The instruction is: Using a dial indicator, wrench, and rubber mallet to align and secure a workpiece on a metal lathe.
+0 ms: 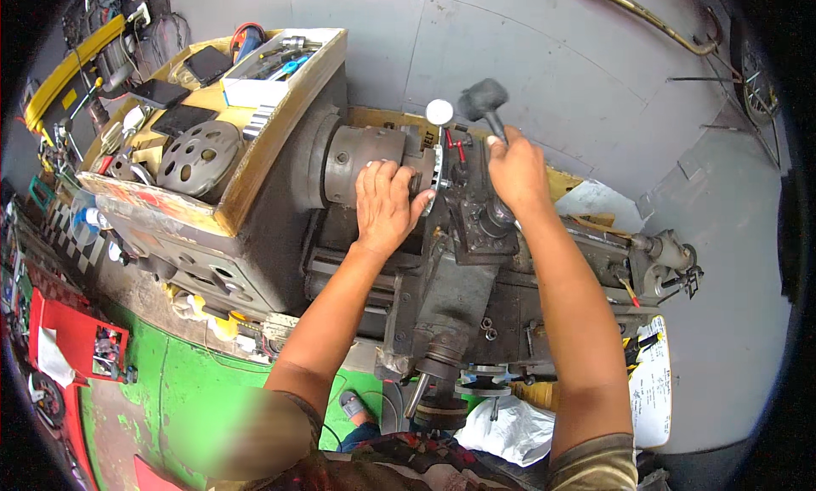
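My left hand [389,198] grips the steel lathe chuck [344,151], fingers curved over it and thumb beside a thin, round-edged metal workpiece [435,164] at the jaws. My right hand [514,168] is closed on the handle of a black mallet [483,96], its head raised above the tool post [476,228]. Left of the mallet, a white-faced dial gauge [439,112] with red fittings stands just above the workpiece.
On the headstock, a wooden tray [228,212] holds a perforated disc [200,158], phones and tools. The tailstock [667,253] sits right, a written-on sheet [648,406] and white bag [506,427] below. Red equipment [64,330] stands left; a grey wall [510,41] lies behind.
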`<action>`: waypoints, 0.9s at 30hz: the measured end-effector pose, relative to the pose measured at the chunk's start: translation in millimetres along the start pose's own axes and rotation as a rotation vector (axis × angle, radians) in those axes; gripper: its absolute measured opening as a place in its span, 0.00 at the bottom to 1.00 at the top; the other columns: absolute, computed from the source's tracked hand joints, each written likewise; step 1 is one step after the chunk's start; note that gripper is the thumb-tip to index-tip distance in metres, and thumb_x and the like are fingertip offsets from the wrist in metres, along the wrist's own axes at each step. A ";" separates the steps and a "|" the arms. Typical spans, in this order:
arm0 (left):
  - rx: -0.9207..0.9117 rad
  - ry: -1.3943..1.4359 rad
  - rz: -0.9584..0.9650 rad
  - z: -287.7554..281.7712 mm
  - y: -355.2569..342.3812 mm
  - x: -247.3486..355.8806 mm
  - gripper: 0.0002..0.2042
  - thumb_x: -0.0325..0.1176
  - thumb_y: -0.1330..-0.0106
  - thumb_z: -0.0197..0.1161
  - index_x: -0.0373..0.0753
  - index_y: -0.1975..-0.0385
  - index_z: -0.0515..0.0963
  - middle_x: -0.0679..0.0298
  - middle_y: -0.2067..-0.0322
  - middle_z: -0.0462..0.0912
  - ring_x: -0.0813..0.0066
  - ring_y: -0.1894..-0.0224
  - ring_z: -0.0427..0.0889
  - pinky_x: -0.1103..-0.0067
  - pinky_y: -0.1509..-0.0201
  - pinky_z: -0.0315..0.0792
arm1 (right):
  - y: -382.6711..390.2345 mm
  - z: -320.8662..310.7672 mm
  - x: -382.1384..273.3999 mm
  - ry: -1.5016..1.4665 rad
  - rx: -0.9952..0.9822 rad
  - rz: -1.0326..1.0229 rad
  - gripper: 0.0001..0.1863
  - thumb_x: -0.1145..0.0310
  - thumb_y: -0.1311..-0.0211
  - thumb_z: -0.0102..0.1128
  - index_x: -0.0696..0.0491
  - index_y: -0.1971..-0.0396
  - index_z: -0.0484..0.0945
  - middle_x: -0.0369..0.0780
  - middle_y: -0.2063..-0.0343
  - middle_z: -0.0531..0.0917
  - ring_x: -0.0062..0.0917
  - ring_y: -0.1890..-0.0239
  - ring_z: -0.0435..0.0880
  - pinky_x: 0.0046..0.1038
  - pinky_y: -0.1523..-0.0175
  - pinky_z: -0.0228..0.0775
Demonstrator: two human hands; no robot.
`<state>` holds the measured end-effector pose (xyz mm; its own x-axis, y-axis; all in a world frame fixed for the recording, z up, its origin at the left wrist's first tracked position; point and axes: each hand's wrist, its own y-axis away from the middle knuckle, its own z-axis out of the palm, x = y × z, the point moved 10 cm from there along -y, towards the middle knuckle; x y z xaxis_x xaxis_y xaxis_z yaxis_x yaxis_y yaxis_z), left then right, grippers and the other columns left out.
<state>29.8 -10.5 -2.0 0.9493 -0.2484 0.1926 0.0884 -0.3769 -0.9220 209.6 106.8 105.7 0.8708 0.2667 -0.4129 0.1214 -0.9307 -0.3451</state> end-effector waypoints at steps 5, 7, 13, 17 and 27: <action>0.001 0.000 -0.002 0.7 0.7 1.4 0.32 0.47 0.40 0.80 0.39 0.42 0.73 0.50 0.44 0.72 0.42 0.37 0.71 0.48 0.28 0.62 | -3.8 24.3 -5.9 0.119 -0.224 -0.145 0.17 0.59 0.25 0.60 0.56 0.49 0.86 0.57 0.54 0.88 0.55 0.46 0.87 0.53 0.41 0.79; 0.008 -0.001 0.000 2.9 -0.2 0.6 0.32 0.47 0.40 0.80 0.39 0.42 0.72 0.50 0.44 0.72 0.42 0.37 0.71 0.48 0.28 0.62 | -8.5 14.9 -1.0 0.070 -0.112 -0.090 0.17 0.59 0.25 0.60 0.55 0.49 0.86 0.57 0.53 0.88 0.55 0.45 0.87 0.52 0.41 0.79; -0.002 -0.019 0.005 0.4 -0.5 -0.4 0.32 0.47 0.40 0.80 0.39 0.41 0.72 0.50 0.44 0.72 0.42 0.37 0.70 0.48 0.28 0.62 | -1.0 24.5 -7.1 0.164 -0.199 -0.191 0.18 0.59 0.24 0.59 0.55 0.47 0.85 0.56 0.51 0.88 0.54 0.45 0.87 0.53 0.41 0.79; -0.016 -0.019 -0.004 2.9 0.1 1.1 0.32 0.46 0.39 0.80 0.38 0.41 0.72 0.50 0.43 0.72 0.42 0.37 0.70 0.48 0.27 0.61 | 0.2 8.6 -12.2 0.113 -0.098 -0.127 0.18 0.59 0.22 0.57 0.57 0.47 0.84 0.56 0.53 0.88 0.56 0.48 0.87 0.54 0.43 0.79; -0.003 0.047 -0.083 -22.6 -5.7 10.2 0.24 0.36 0.35 0.74 0.38 0.40 0.78 0.52 0.44 0.77 0.46 0.36 0.72 0.51 0.27 0.60 | 6.5 -6.2 -3.1 0.064 0.085 -0.035 0.17 0.59 0.21 0.56 0.59 0.51 0.81 0.55 0.55 0.88 0.55 0.51 0.88 0.55 0.46 0.80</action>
<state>32.1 -31.1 12.8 0.9236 -0.2580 0.2837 0.1649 -0.4007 -0.9012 210.6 98.3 109.9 0.8958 0.2799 -0.3452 0.1142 -0.8957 -0.4298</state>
